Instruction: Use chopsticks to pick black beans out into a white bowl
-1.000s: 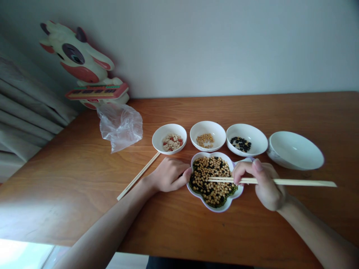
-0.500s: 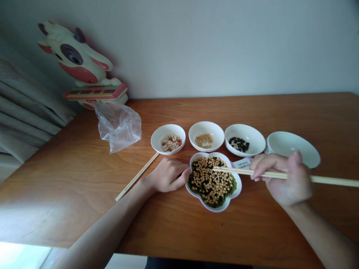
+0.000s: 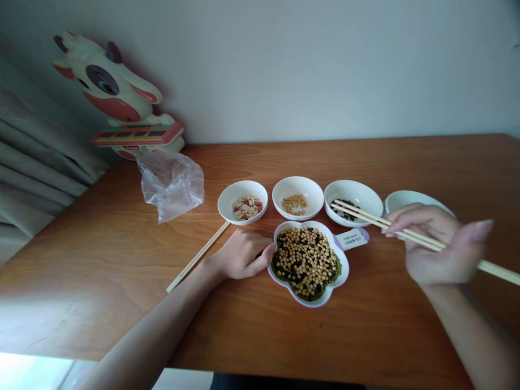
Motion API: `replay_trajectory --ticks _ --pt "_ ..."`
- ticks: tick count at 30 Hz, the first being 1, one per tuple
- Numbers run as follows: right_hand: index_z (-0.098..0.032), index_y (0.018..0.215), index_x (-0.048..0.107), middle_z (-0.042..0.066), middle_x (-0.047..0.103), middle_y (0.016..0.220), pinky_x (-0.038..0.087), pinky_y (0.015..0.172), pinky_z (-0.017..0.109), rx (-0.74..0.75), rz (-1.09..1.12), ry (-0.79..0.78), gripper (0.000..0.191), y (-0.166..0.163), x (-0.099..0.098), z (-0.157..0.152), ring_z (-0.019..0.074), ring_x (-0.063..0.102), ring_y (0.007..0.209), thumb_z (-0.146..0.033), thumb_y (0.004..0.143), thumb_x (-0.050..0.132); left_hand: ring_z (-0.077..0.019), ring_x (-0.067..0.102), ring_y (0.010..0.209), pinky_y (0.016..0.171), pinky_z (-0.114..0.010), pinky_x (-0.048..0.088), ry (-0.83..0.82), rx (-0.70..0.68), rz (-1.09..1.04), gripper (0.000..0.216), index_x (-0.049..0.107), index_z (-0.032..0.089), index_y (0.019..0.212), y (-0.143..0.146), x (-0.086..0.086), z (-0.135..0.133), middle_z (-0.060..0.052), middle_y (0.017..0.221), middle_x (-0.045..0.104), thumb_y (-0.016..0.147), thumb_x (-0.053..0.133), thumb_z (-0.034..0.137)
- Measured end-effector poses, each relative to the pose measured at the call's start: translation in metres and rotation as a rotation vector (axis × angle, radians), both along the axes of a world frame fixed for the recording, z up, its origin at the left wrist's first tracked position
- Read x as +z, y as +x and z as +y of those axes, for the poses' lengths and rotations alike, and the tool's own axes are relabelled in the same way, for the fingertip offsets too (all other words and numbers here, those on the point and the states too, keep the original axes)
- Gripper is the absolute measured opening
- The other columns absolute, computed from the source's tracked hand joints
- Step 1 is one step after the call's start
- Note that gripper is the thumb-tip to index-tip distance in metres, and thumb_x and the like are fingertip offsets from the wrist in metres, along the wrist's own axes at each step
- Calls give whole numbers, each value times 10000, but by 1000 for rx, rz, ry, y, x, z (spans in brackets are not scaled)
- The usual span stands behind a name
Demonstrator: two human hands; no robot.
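Note:
My right hand (image 3: 441, 249) grips a pair of wooden chopsticks (image 3: 368, 215), whose tips reach over the small white bowl of black beans (image 3: 353, 203). Whether a bean sits between the tips is too small to tell. My left hand (image 3: 241, 253) rests curled on the table, its fingertips touching the left rim of the flower-shaped dish (image 3: 342, 277) heaped with mixed yellow, black and green beans. A small label (image 3: 351, 239) lies by that dish.
A bowl of peanuts (image 3: 242, 201) and a bowl of yellow beans (image 3: 298, 196) stand behind the dish. A larger white bowl (image 3: 406, 199) sits partly behind my right hand. Loose chopsticks (image 3: 197, 255), a crumpled plastic bag (image 3: 171, 183) and a cow figure (image 3: 116, 100) lie left.
My right hand has swung the chopsticks up and right, from over the mixed dish to over the black-bean bowl. The left hand has stayed put.

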State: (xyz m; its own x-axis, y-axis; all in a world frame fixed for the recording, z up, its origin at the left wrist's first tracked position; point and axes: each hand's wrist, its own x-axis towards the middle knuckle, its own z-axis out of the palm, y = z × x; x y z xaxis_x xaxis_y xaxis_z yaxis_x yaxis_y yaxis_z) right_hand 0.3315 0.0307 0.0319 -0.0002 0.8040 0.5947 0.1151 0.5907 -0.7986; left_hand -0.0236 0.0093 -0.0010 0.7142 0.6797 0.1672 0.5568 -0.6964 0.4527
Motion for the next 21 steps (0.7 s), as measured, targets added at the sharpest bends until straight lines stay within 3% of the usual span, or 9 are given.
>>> replay_trajectory --ticks 4,8,12,21 --pt "-225 721 732 71 629 643 495 583 363 378 -23 -312 780 -27 3 -22 243 608 639 -701 1059 214 -135 492 590 609 -306 341 14 -3 -6 436 482 190 726 0 -1 0 -31 707 617 1107 314 319" --pt "-224 777 707 61 655 721 506 633 344 559 -175 -385 748 -44 -10 -37 219 622 679 -656 1081 177 -136 509 596 611 -301 359 18 -10 -21 427 502 191 735 -1 -3 0 -31 708 620 1103 325 317" --pt "-227 841 693 63 686 781 504 660 340 612 -262 -433 735 -47 -20 -42 217 638 723 -658 1080 148 -139 524 611 621 -297 370 9 -14 -19 414 505 191 752 -1 -3 0 -35 728 635 1103 328 320" --pt "-217 869 675 52 684 805 488 638 310 621 -336 -439 690 -52 -18 -45 193 621 720 -664 1080 193 -138 507 615 628 -305 351 9 -9 11 398 455 196 750 -3 -6 2 -27 744 631 1105 322 318"
